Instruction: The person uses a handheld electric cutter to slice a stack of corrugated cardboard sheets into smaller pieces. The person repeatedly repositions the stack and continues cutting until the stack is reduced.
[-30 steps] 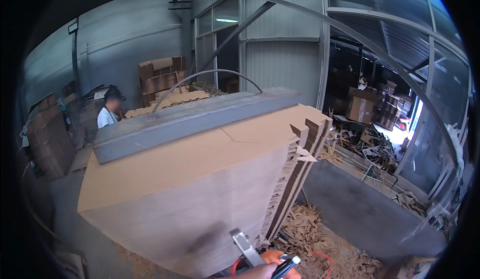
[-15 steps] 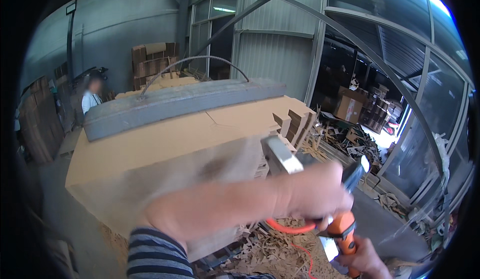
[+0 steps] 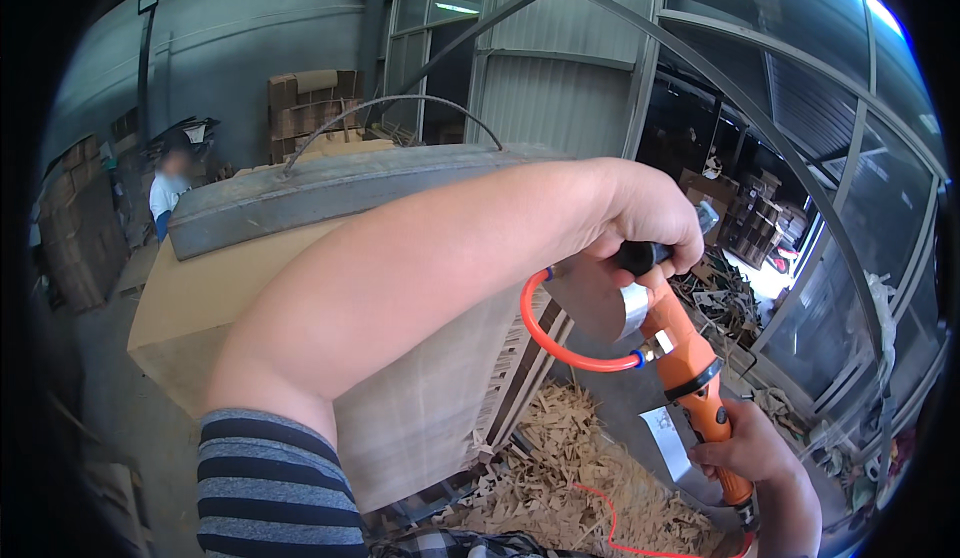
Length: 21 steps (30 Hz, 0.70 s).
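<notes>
A tall stack of tan cardboard sheets (image 3: 430,398) stands in front of me, its cut edges uneven along the right side. My left arm reaches across it, and my left hand (image 3: 655,213) is wrapped round the black side handle (image 3: 636,258) of an orange air tool (image 3: 690,353). Lower down, my right hand (image 3: 752,448) grips the tool's orange body near its rear end. A short orange hose (image 3: 570,358) loops off the tool's side. The tool's far end is partly hidden behind my left hand, so I cannot tell whether it touches the stack.
A heavy grey steel bar (image 3: 230,223) with a curved rod handle lies across the stack. Cardboard scraps (image 3: 590,448) cover the floor by its right side, with a thin red air line (image 3: 612,528) over them. Another person (image 3: 168,193) stands at the far left, near piled cardboard (image 3: 75,218).
Both hands and the air tool have moved up in view. My left forearm now crosses higher, over part of the steel bar, and more of the tool's body shows. The other person has shifted slightly left.
</notes>
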Each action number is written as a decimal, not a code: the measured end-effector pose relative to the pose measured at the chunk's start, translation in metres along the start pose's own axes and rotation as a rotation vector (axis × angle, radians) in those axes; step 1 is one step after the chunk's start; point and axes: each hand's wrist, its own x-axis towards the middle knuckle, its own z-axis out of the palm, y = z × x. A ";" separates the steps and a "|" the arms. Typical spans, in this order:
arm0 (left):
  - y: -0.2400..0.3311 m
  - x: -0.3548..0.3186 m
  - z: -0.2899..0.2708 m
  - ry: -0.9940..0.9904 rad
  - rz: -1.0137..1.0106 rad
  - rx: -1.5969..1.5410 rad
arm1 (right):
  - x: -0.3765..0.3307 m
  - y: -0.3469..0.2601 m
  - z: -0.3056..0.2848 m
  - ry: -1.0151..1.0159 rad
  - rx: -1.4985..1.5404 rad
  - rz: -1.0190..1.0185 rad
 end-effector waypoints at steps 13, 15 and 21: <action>0.003 0.013 -0.011 0.027 0.001 0.046 | 0.022 0.001 -0.004 0.058 -0.030 -0.002; -0.007 0.019 -0.012 -0.028 0.012 0.034 | 0.023 0.003 -0.004 0.052 -0.032 0.005; -0.014 0.016 -0.007 -0.022 -0.026 0.084 | 0.019 0.009 0.009 0.044 -0.002 0.032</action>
